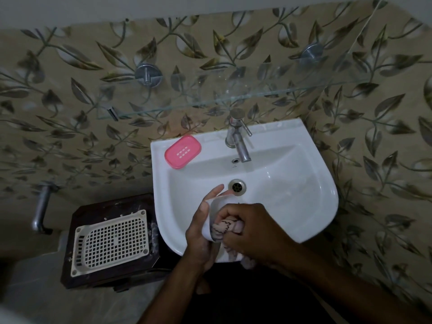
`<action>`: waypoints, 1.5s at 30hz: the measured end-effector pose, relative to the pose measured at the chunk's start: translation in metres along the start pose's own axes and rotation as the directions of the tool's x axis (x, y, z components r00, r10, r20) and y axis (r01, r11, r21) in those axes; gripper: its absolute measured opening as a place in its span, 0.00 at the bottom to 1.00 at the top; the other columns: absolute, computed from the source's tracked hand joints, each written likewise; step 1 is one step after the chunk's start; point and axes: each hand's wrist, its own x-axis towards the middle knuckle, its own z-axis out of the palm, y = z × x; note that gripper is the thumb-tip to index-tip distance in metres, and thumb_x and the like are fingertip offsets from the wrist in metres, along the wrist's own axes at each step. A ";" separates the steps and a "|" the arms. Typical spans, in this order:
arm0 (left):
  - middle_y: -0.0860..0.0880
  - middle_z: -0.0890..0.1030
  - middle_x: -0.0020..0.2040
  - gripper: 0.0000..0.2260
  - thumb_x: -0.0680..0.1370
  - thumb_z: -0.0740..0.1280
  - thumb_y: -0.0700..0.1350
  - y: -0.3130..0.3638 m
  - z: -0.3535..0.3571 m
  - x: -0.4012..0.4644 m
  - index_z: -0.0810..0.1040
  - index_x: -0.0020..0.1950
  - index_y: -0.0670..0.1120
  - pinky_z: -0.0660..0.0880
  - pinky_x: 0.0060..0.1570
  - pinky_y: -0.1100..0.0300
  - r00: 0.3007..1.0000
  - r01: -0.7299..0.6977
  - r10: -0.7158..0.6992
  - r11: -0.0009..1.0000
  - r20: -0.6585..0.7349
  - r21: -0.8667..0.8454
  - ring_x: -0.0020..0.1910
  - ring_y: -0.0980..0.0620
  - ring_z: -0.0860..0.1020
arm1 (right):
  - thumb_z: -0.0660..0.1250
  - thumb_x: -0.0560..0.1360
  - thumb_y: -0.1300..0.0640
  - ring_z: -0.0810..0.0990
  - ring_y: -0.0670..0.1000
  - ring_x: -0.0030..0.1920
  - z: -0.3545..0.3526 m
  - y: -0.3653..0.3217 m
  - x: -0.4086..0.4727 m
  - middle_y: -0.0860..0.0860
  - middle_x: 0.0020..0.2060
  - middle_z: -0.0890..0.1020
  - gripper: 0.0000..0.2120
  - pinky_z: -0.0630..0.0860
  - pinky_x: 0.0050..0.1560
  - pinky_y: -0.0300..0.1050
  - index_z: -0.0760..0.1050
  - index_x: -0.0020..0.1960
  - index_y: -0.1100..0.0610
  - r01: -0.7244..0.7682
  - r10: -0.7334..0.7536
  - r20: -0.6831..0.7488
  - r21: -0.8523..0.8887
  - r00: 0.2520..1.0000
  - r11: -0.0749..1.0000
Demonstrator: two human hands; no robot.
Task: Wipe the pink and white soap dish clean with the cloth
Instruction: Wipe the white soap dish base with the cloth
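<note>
The soap dish is in two parts. Its pink slotted part (183, 151) lies on the back left ledge of the white sink (292, 183). My left hand (201, 232) holds the white part (214, 213) on edge over the front of the basin, fingers stretched along its back. My right hand (252, 228) grips a pale patterned cloth (225, 228) bunched against the inside of the white part. A tail of the cloth hangs below my right hand at the sink's front rim.
A chrome tap (237, 139) stands at the back of the sink above the drain (237, 187). A glass shelf (210, 99) juts from the leaf-patterned wall. Left of the sink, a white perforated tray (112, 242) lies on a dark stool (77, 272); a metal pipe (42, 206) sticks out further left.
</note>
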 end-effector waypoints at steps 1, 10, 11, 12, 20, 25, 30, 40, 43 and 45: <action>0.32 0.75 0.71 0.49 0.64 0.81 0.63 0.001 -0.002 0.002 0.70 0.76 0.37 0.76 0.64 0.44 0.999 0.028 -0.029 0.999 -0.029 -0.046 0.64 0.36 0.78 | 0.69 0.64 0.49 0.83 0.43 0.38 -0.007 0.003 0.001 0.43 0.37 0.84 0.10 0.80 0.41 0.42 0.81 0.45 0.47 0.014 -0.017 -0.028 -0.080 0.999 0.997; 0.30 0.62 0.79 0.56 0.67 0.60 0.82 -0.003 -0.020 -0.006 0.65 0.80 0.41 0.68 0.68 0.29 0.894 0.423 -0.290 0.796 0.341 -0.433 0.77 0.25 0.62 | 0.68 0.66 0.58 0.84 0.43 0.40 -0.052 0.029 -0.007 0.45 0.39 0.86 0.09 0.79 0.39 0.36 0.82 0.44 0.53 -0.071 0.229 -0.374 0.392 0.899 0.917; 0.31 0.61 0.79 0.56 0.67 0.59 0.83 -0.005 -0.018 -0.007 0.65 0.80 0.42 0.70 0.66 0.29 0.879 0.446 -0.296 0.790 0.374 -0.421 0.77 0.25 0.61 | 0.68 0.65 0.57 0.85 0.46 0.41 -0.051 0.032 -0.006 0.47 0.40 0.86 0.10 0.80 0.40 0.39 0.83 0.45 0.54 -0.073 0.243 -0.379 0.411 0.893 0.909; 0.31 0.62 0.79 0.54 0.68 0.59 0.82 -0.004 -0.014 -0.009 0.66 0.80 0.43 0.72 0.65 0.31 0.870 0.457 -0.305 0.794 0.388 -0.401 0.77 0.25 0.61 | 0.68 0.65 0.57 0.85 0.48 0.42 -0.052 0.034 -0.006 0.48 0.40 0.86 0.10 0.80 0.40 0.41 0.83 0.45 0.54 -0.086 0.264 -0.380 0.426 0.886 0.901; 0.31 0.79 0.65 0.41 0.55 0.87 0.58 0.000 -0.004 -0.001 0.84 0.62 0.37 0.82 0.56 0.41 0.983 0.169 -0.162 0.983 0.086 -0.070 0.65 0.25 0.75 | 0.66 0.74 0.52 0.86 0.60 0.43 -0.068 0.035 -0.008 0.59 0.45 0.87 0.15 0.82 0.40 0.50 0.80 0.57 0.56 -0.005 0.252 -0.318 0.612 0.914 0.791; 0.36 0.82 0.63 0.45 0.61 0.81 0.66 -0.003 0.017 0.001 0.77 0.71 0.42 0.80 0.54 0.48 0.998 -0.023 0.006 0.963 0.065 0.268 0.58 0.37 0.82 | 0.70 0.78 0.56 0.87 0.50 0.49 -0.067 0.027 -0.013 0.51 0.49 0.88 0.09 0.83 0.45 0.40 0.83 0.57 0.53 0.054 0.146 -0.346 0.508 0.927 0.859; 0.36 0.78 0.70 0.39 0.73 0.75 0.60 -0.007 0.037 -0.002 0.70 0.77 0.41 0.72 0.67 0.36 0.979 -0.171 0.115 0.909 0.166 0.381 0.70 0.34 0.75 | 0.67 0.78 0.50 0.84 0.48 0.56 -0.053 0.017 -0.014 0.44 0.56 0.83 0.13 0.80 0.54 0.36 0.84 0.59 0.51 0.266 -0.217 -0.281 0.149 0.935 0.952; 0.45 0.85 0.61 0.27 0.72 0.75 0.48 -0.007 0.049 -0.005 0.78 0.68 0.41 0.77 0.60 0.55 0.974 -0.210 0.110 0.765 0.198 0.609 0.62 0.45 0.83 | 0.70 0.74 0.57 0.87 0.49 0.46 -0.073 0.016 -0.023 0.46 0.46 0.85 0.09 0.83 0.44 0.42 0.80 0.54 0.55 0.373 -0.332 -0.207 0.210 0.920 0.904; 0.42 0.82 0.66 0.29 0.73 0.74 0.45 -0.008 0.053 -0.009 0.75 0.73 0.40 0.76 0.65 0.47 0.952 -0.265 0.118 0.781 0.282 0.565 0.66 0.40 0.80 | 0.68 0.74 0.54 0.86 0.47 0.41 -0.082 0.028 -0.012 0.46 0.42 0.86 0.04 0.81 0.39 0.40 0.80 0.47 0.52 0.314 -0.238 -0.289 0.253 0.927 0.915; 0.42 0.81 0.67 0.29 0.73 0.74 0.46 -0.010 0.054 -0.009 0.75 0.74 0.42 0.76 0.67 0.44 0.957 -0.253 0.117 0.787 0.266 0.563 0.67 0.39 0.79 | 0.68 0.74 0.53 0.85 0.46 0.37 -0.082 0.036 -0.009 0.47 0.41 0.86 0.03 0.80 0.35 0.39 0.80 0.46 0.50 0.278 -0.184 -0.339 0.253 0.922 0.927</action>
